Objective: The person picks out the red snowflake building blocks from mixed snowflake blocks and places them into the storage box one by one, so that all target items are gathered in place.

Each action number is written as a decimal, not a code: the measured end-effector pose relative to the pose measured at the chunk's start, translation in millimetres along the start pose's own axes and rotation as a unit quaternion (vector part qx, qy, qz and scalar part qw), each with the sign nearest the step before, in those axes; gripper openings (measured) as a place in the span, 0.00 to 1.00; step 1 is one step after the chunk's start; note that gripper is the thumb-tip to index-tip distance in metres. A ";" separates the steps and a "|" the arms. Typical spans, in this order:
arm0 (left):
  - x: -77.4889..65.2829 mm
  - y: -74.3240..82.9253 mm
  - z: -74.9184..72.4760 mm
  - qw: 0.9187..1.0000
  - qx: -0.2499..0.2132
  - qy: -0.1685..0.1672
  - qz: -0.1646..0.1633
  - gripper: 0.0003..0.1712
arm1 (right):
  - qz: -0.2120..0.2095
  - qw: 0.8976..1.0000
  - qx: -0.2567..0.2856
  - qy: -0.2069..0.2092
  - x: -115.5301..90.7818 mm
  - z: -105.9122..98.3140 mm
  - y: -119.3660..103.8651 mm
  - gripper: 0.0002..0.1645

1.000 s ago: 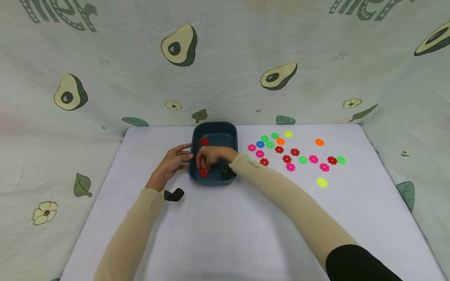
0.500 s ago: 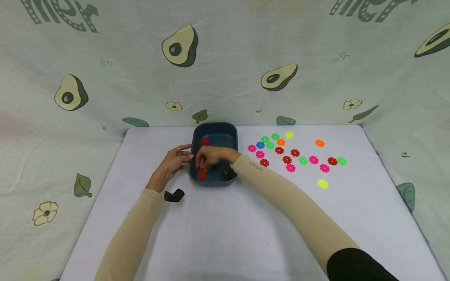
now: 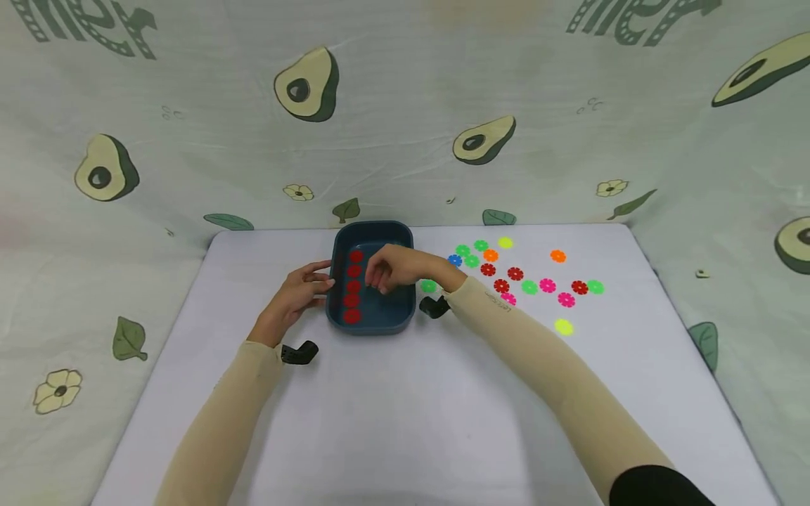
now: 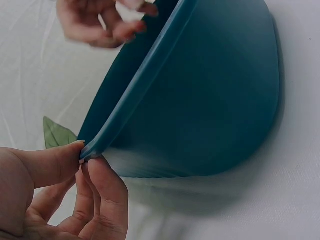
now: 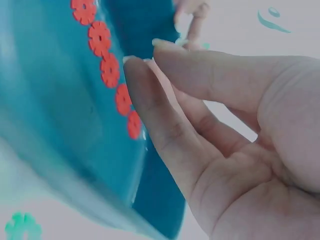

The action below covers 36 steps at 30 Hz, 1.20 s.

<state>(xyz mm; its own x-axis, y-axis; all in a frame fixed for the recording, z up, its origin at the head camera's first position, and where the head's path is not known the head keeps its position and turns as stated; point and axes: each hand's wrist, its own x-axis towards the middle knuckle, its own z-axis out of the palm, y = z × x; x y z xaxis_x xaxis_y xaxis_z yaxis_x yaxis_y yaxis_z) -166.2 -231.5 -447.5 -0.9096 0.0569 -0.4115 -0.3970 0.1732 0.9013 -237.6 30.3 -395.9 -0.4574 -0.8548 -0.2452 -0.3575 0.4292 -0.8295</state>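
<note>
A dark blue rectangular bin (image 3: 394, 309) stands at the table's far side. Inside it, several red notched plastic discs (image 3: 352, 301) lie in a line along the left wall; the right wrist view shows these red discs (image 5: 100, 39) close to one another. My left hand (image 3: 294, 292) pinches the bin's left rim between thumb and fingers, plainly seen in the left wrist view, where the bin's outer wall (image 4: 215, 100) fills the middle. Over the bin is my right hand (image 3: 405, 268), its fingers loosely bent, with a gap between thumb and index fingertip and nothing held.
Loose notched discs lie scattered right of the bin: green (image 3: 428, 286), blue (image 3: 454, 260), orange (image 3: 557, 256), pink (image 3: 547, 285), yellow (image 3: 564, 327) and dark red (image 3: 515, 273). Behind the white table (image 3: 392, 422) hangs a cloth (image 3: 392, 84) printed with avocados.
My right hand has lifted off the red discs and moved right, uncovering the whole red line. Its wrist is now past the bin's right wall. My left hand stays at the rim.
</note>
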 end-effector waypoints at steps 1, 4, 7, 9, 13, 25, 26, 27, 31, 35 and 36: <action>0.0 0.2 -0.3 1.000 0.001 -0.001 0.000 0.35 | 0.004 1.000 0.006 0.008 -6.0 -1.6 0.7 0.14; 0.0 0.5 -0.2 1.000 0.002 -0.003 0.001 0.36 | 0.021 0.999 0.019 0.038 -23.2 -4.7 5.4 0.14; -0.2 0.3 0.7 1.000 0.006 -0.003 -0.002 0.36 | 0.045 0.996 0.028 0.069 -40.3 -6.6 11.6 0.15; -0.6 0.0 0.4 1.000 0.010 -0.004 -0.002 0.36 | 0.058 0.994 0.028 0.091 -51.4 -7.7 16.0 0.15; -1.1 -0.1 0.1 1.000 0.012 -0.006 -0.002 0.37 | 0.087 0.986 0.031 0.137 -74.6 -10.4 27.2 0.15; -3.3 2.1 1.5 1.000 0.016 -0.007 -0.005 0.37 | 0.166 0.960 0.031 0.222 -135.1 -9.4 68.6 0.19; -3.8 2.2 1.8 1.000 0.017 -0.006 -0.005 0.37 | 0.169 0.959 0.030 0.226 -138.1 -8.8 72.4 0.19; -4.0 2.4 1.8 1.000 0.017 -0.006 -0.005 0.37 | 0.175 0.957 0.029 0.230 -140.8 -8.3 75.5 0.19; -4.7 3.2 2.2 1.000 0.016 -0.006 -0.005 0.37 | 0.193 0.949 0.033 0.246 -149.2 -5.7 84.9 0.19; -4.0 3.0 2.6 1.000 0.015 -0.007 -0.004 0.37 | 0.197 0.945 0.041 0.260 -152.4 -0.5 94.9 0.19; -3.8 2.9 2.8 1.000 0.015 -0.007 -0.004 0.37 | 0.194 0.944 0.042 0.263 -152.5 0.9 97.7 0.18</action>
<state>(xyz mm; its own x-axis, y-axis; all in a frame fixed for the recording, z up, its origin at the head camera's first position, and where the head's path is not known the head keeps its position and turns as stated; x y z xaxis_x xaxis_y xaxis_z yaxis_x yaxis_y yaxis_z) -163.6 -228.5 -443.7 -0.9045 0.0694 -0.4207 -0.4000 0.2038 0.8936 -202.1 202.4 -440.0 -0.8894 -0.3656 -0.2744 -0.0240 0.6368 -0.7707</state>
